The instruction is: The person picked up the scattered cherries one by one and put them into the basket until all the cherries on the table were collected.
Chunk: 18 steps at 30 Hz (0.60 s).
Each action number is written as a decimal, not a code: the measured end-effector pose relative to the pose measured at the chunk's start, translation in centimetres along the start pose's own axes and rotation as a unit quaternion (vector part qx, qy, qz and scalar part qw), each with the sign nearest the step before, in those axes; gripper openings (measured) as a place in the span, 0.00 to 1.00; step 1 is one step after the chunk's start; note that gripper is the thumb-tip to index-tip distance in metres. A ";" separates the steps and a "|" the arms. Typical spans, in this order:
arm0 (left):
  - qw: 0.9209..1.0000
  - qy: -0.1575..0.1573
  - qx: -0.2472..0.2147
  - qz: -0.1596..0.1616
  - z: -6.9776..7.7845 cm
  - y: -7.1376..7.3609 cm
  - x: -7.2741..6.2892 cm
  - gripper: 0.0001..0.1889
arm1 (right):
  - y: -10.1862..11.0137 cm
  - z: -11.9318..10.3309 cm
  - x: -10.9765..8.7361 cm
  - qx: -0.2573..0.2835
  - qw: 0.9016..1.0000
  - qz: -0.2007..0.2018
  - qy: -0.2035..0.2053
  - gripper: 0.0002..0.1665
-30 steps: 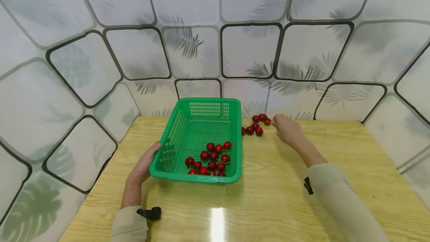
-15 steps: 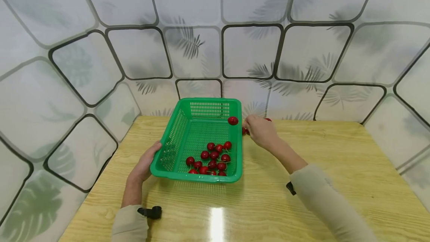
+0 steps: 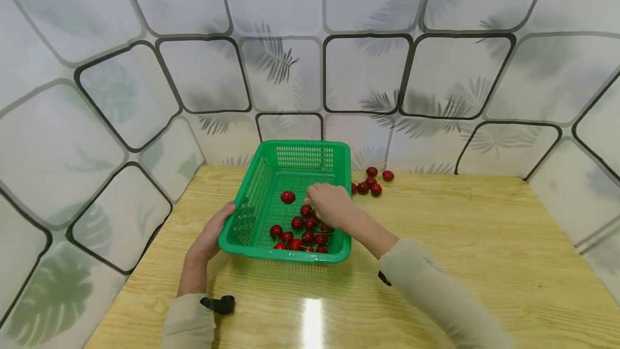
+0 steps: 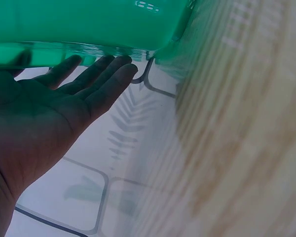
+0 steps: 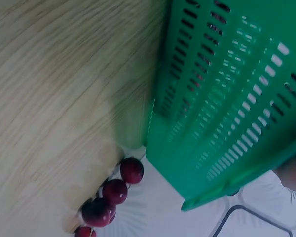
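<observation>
In the head view a green plastic basket (image 3: 286, 253) holds several red cherries (image 3: 297, 223) near its front right. My right hand (image 3: 334, 206) is over the inside of the basket, fingertips pinched together. A single cherry (image 3: 288, 197) hangs just left of those fingertips, apparently by its stem. My left hand (image 3: 212, 231) is at the basket's left side, touching the rim. The left wrist view shows the left hand (image 4: 49, 106) with its fingers mostly straight, fingertips against the underside of the green rim. Most of the right hand is hidden behind the basket wall in the right wrist view.
Several more cherries (image 3: 371, 181) lie on the wooden table (image 3: 465, 230) just right of the basket's back corner. The right wrist view shows these loose cherries (image 5: 114, 191) beside the slotted basket wall (image 5: 227, 98). A patterned wall covering (image 3: 368, 74) rises behind the table.
My right hand has moved left from the loose cherries, over the basket's right rim and inside it, carrying one cherry along. The left hand and basket have stayed in place.
</observation>
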<state>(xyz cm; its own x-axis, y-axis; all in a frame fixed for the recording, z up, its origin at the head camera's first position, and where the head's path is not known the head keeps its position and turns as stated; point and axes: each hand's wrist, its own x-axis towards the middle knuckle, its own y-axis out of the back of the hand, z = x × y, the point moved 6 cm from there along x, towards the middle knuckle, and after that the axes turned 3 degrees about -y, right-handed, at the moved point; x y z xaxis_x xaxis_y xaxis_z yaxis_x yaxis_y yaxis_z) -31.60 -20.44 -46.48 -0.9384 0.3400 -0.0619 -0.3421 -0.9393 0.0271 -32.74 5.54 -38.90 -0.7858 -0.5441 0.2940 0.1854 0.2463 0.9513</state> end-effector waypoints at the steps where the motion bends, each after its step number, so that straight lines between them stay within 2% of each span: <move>1: 1.000 0.000 0.000 0.000 0.0 0.0 0.0 0.35 | -0.3 -0.3 0.3 -0.004 1.000 -0.011 -0.001 0.12; 9: 1.000 0.007 -0.002 0.004 0.1 0.0 0.2 0.35 | -2.4 -2.1 1.7 -0.032 0.997 -0.072 0.002 0.14; 18: 1.000 0.011 -0.004 0.011 -0.2 0.2 0.0 0.35 | -3.9 -3.1 2.2 -0.038 0.994 -0.107 0.001 0.11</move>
<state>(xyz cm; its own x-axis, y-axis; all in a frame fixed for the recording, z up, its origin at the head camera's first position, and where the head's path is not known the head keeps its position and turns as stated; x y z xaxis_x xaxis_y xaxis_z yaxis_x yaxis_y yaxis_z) -31.68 -20.59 -46.67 -0.9443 0.3187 -0.0825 -0.3213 -0.9468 0.0201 -33.31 0.88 -41.69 -0.8111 -0.5787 0.0850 0.0590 0.0638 0.9962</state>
